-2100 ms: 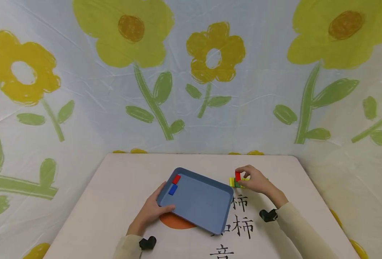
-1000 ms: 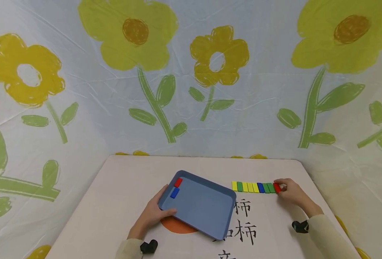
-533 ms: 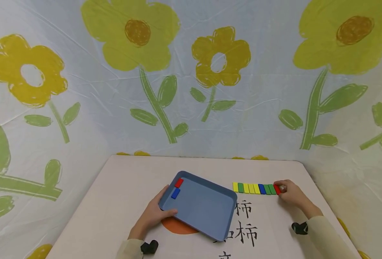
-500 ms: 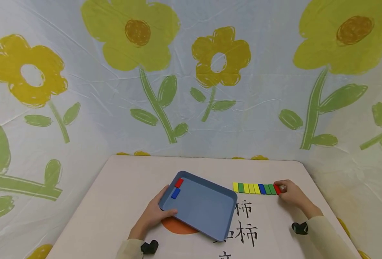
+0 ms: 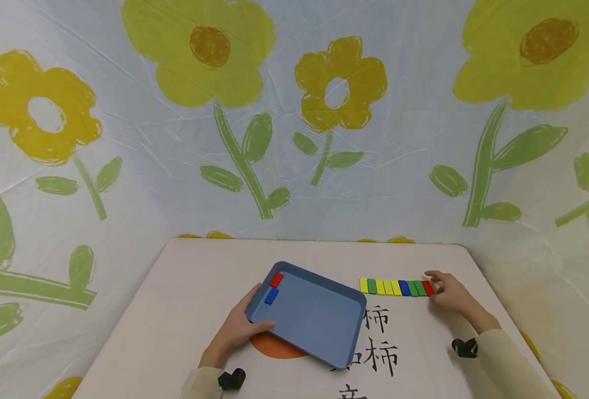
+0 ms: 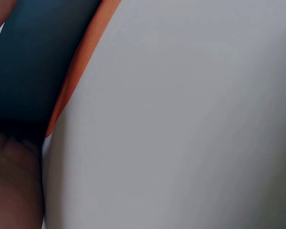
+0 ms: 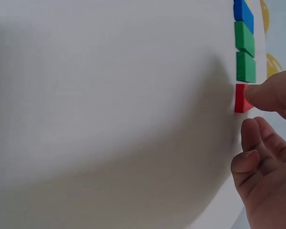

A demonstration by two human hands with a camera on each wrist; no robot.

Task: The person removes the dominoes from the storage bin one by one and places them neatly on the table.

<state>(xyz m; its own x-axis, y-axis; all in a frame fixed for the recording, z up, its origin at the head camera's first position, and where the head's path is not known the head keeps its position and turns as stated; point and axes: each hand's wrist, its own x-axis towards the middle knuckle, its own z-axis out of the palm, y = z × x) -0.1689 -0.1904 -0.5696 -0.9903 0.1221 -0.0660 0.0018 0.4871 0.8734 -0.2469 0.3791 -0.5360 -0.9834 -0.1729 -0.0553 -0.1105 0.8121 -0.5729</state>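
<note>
My left hand [image 5: 232, 332] grips the left corner of a blue-grey tray [image 5: 309, 324], thumb over the rim. A red block [image 5: 277, 279] and a blue block [image 5: 272, 296] lie inside at its upper left end. To the right, my right hand [image 5: 451, 293] is at the end of a row of several flat blocks in yellow, green, blue and red. Its fingers stand apart around the red end block [image 5: 427, 287]. In the right wrist view, a digit overlaps that red block [image 7: 240, 98], while the other fingers stay off it. The left wrist view shows the tray side [image 6: 38, 62] close up.
The pale table mat [image 5: 194, 277] bears dark printed characters [image 5: 381, 354] right of the tray and an orange printed shape [image 5: 277, 348] partly beneath it. A flower-patterned cloth [image 5: 374, 183] surrounds the table at the back and sides.
My right hand carried the red block from above the row's left part to its right end and set it down. Its fingers have since loosened. The left hand keeps holding the tray.
</note>
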